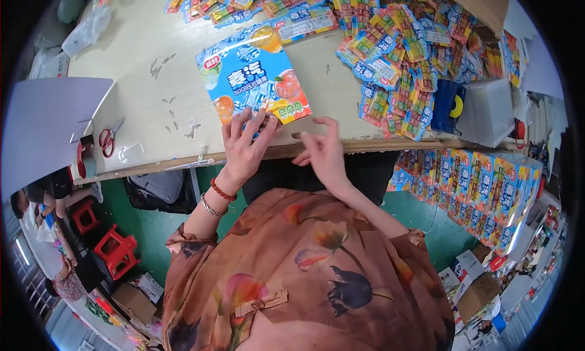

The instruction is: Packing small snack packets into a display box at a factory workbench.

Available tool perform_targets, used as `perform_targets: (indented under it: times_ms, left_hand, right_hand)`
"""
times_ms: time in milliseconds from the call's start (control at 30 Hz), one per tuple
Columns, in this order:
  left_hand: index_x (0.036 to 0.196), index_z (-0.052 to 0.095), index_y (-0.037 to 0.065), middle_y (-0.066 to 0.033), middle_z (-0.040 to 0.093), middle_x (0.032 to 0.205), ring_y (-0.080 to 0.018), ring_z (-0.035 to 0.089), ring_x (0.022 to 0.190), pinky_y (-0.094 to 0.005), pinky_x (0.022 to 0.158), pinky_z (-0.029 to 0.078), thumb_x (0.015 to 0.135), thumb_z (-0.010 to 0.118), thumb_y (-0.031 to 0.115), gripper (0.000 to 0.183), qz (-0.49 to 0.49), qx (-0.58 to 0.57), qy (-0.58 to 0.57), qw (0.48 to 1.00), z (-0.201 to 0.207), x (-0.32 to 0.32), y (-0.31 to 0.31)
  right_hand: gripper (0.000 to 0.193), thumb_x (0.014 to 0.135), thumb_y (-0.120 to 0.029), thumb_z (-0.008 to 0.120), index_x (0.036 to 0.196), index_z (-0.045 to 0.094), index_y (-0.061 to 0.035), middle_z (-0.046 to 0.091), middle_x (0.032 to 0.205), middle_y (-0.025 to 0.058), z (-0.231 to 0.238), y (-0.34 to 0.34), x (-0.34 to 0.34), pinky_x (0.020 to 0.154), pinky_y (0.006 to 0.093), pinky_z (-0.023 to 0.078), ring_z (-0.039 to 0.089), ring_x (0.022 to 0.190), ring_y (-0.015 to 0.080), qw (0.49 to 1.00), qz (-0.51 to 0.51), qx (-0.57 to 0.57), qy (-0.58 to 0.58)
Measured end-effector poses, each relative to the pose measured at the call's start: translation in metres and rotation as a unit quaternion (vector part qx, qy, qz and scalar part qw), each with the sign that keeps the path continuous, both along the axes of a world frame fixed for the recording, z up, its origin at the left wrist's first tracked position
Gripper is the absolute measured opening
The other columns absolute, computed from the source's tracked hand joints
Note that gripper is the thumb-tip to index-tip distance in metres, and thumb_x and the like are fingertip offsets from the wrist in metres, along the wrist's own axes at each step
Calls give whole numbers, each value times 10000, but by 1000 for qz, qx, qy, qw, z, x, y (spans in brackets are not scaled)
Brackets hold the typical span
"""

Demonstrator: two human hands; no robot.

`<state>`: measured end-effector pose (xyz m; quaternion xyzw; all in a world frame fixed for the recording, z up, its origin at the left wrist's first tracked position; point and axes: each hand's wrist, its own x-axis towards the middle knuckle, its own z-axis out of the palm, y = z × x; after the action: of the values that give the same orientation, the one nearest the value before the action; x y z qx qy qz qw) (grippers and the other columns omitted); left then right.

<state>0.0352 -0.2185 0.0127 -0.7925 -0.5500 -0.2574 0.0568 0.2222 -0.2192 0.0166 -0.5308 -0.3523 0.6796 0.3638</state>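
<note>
A blue carton (253, 67) printed with fruit and drinks lies on the table near its front edge. My left hand (245, 147) is on the carton's near edge, its fingers spread and slightly bent over the top face. A small dark patch shows beside those fingers; I cannot make out what it is. Just off the carton's near right corner is my right hand (325, 153), fingers apart and partly curled, with nothing visible in them. Behind the carton, a flat colourful candy pack (308, 27) lies close to its far right corner.
Many colourful candy packs (399, 40) are heaped at the back and right. A blue tape dispenser (448, 107) stands beside a clear plastic block (487, 113). Red scissors (108, 141) lie at left. Filled cartons (469, 180) are stacked below the table at right; red stools (116, 250) stand at left.
</note>
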Motion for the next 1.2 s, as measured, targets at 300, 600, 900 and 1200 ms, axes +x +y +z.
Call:
perform_targets:
  times_ms: [300, 600, 900, 1200]
  left_hand:
    - [1190, 608, 173, -53, 543, 1258, -272, 486, 1164, -438, 1022, 317, 774, 686, 129, 425, -10, -49, 98, 994, 11, 1, -8]
    - [1447, 210, -35, -109, 407, 1402, -196, 419, 1252, -312, 1084, 278, 1035, 312, 373, 589, 191, -242, -647, 697, -47, -51, -2]
    - [1422, 325, -7, -134, 439, 1380, -227, 399, 1299, -358, 1093, 285, 961, 377, 41, 467, 65, -272, -530, 801, 25, 22, -35]
    - [1437, 347, 71, -168, 295, 1502, -326, 315, 1372, -386, 1108, 273, 828, 589, -29, 663, -270, -285, -246, 886, 73, 138, 3]
  right_hand:
    - [423, 936, -333, 563, 1150, 482, 23, 604, 1002, 133, -26, 88, 8, 764, 297, 477, 596, 863, 170, 980, -9, 181, -84]
    - [591, 785, -545, 648, 1041, 677, -13, 686, 864, 123, -22, 152, -25, 766, 312, 482, 631, 782, 168, 923, 263, 172, -222]
    - [932, 710, -168, 790, 1462, 249, -72, 400, 1392, 135, 51, 40, 94, 994, 359, 397, 441, 1240, 234, 968, -19, 209, 137]
    - [502, 916, -307, 525, 1326, 428, -34, 562, 1240, 146, -94, -280, 291, 970, 482, 448, 568, 1108, 311, 833, -525, -11, 176]
